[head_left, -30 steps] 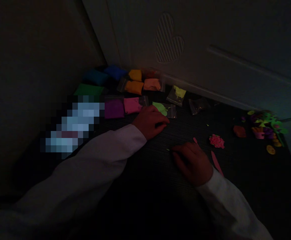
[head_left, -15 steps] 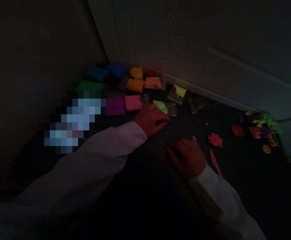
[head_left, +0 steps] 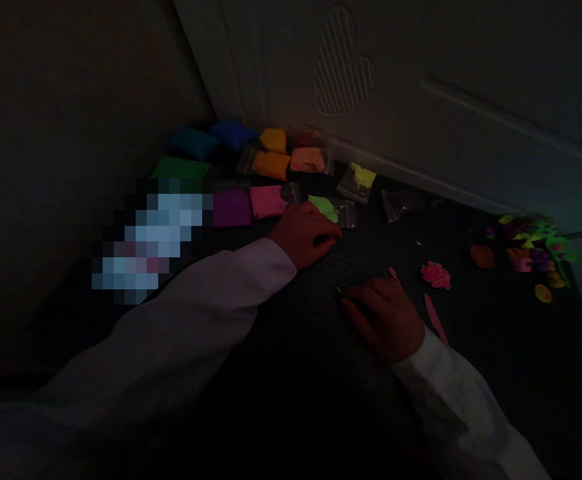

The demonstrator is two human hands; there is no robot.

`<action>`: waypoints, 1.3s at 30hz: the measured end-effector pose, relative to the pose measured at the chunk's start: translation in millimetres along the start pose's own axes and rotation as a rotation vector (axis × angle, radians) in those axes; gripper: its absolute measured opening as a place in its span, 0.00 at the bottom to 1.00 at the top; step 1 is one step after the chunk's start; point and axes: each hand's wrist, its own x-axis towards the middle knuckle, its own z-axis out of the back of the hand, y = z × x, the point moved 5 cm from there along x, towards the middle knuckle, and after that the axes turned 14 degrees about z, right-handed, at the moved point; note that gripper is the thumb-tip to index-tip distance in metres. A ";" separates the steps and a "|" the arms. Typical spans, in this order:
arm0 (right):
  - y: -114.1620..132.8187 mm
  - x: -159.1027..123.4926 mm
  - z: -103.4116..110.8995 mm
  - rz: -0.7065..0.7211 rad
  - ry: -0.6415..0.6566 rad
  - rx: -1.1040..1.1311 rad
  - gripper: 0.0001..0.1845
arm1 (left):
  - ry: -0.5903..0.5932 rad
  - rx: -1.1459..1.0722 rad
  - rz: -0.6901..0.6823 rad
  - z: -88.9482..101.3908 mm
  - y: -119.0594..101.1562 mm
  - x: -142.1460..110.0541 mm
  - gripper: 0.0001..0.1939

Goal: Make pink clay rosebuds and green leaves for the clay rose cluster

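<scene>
Right hand (head_left: 385, 317), lower right of centre: fingers curled inward; a pale sliver (head_left: 339, 290) is at the fingertips; whether it is gripped cannot be determined. A pink modelling tool (head_left: 435, 320) lies just beside this hand on the dark counter (head_left: 311, 320). Pink clay flower (head_left: 436, 275): right of centre. Left hand (head_left: 303, 235), at centre: fingers partly bent; hold cannot be determined. Light-green clay bag (head_left: 323, 208): upper centre, just behind the left hand.

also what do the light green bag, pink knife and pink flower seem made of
Light green bag: clear plastic film, from its glints; the matte, lobed filling may be clay. Pink knife: probably plastic, by its even colour; finish unclear in the dark. Pink flower: likely matte clay, lumpy, petal-like.
</scene>
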 end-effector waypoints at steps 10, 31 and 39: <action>2.8 -0.7 1.4 0.051 0.025 -0.044 0.14 | 0.028 -0.001 0.021 0.3 -0.3 1.0 0.09; 2.2 0.1 1.4 0.013 0.020 -0.029 0.12 | 0.026 0.000 0.018 -0.1 -0.7 1.0 0.09; 0.8 0.6 0.7 0.010 0.011 -0.022 0.11 | 0.041 -0.018 0.012 -0.6 -0.9 0.9 0.09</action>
